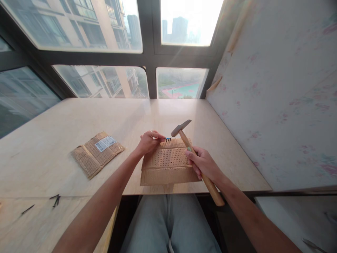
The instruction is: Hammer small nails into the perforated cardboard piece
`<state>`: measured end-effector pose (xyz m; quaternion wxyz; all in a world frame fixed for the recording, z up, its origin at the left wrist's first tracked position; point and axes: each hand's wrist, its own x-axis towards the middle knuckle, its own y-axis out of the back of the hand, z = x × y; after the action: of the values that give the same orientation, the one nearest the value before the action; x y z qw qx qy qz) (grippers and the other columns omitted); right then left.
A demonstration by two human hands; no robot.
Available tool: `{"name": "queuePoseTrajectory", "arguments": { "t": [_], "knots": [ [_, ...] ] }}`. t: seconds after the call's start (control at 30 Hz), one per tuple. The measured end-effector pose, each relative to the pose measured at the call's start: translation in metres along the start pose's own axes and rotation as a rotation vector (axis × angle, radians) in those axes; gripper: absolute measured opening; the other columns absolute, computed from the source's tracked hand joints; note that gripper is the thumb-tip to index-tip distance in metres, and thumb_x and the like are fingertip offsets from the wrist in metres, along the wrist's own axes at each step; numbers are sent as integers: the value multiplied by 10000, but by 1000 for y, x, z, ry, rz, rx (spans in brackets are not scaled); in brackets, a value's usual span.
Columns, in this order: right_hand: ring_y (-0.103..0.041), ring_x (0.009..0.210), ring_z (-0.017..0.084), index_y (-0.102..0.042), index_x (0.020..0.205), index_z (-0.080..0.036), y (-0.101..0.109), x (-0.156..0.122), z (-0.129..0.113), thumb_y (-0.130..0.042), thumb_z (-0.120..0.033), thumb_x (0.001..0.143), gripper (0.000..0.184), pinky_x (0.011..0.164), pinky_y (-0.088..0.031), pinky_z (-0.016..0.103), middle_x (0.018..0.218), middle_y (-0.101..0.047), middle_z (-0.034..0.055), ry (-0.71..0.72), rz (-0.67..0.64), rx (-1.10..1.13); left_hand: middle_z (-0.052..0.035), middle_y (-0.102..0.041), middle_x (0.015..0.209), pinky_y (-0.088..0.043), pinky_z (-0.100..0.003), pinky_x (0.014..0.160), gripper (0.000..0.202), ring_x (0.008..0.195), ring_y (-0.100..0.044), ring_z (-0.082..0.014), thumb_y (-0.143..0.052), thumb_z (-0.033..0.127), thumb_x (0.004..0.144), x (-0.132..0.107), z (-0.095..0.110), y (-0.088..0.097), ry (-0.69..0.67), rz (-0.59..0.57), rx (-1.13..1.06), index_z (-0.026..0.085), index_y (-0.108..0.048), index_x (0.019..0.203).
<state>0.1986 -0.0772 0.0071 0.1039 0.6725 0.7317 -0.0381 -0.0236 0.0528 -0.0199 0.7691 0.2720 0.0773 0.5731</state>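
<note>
A flat cardboard piece (168, 165) with a grid of small holes lies at the table's near edge. My left hand (149, 141) is pinched shut on a small nail (167, 139), holding it at the cardboard's far edge. My right hand (204, 163) is closed around the wooden handle of a hammer (184, 131). The hammer's metal head hovers just above and to the right of the nail, not touching it. The handle's end sticks out past the table edge toward me.
A second folded cardboard piece (97, 153) with a white label lies to the left. Several dark nails (55, 200) rest on a lower surface at the near left. A pale wall panel (276, 98) stands on the right. Windows (105, 80) run behind the beige table (131, 116).
</note>
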Motion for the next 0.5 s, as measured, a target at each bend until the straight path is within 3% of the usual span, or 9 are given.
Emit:
{"name": "queuePoseTrajectory", "arguments": {
  "t": [0.3,0.5],
  "knots": [
    [-373,253,48,-466,721,-207,-1,2,7,-610,-515,842,361,205,-327,163,517,-507,-88,7,6,42,-39,-734,828,-442,-361,820,129,852,-631,-200,-659,220,817,-10,3,1,-89,30,134,249,-772,764],
    [-395,260,51,-465,735,-207,-6,3,7,-576,-491,870,333,212,-298,162,555,-528,-75,-17,26,0,-29,-736,903,-361,-431,907,150,937,-614,-225,-621,191,858,-21,11,-4,-58,67,261,252,-758,844]
  ]
}}
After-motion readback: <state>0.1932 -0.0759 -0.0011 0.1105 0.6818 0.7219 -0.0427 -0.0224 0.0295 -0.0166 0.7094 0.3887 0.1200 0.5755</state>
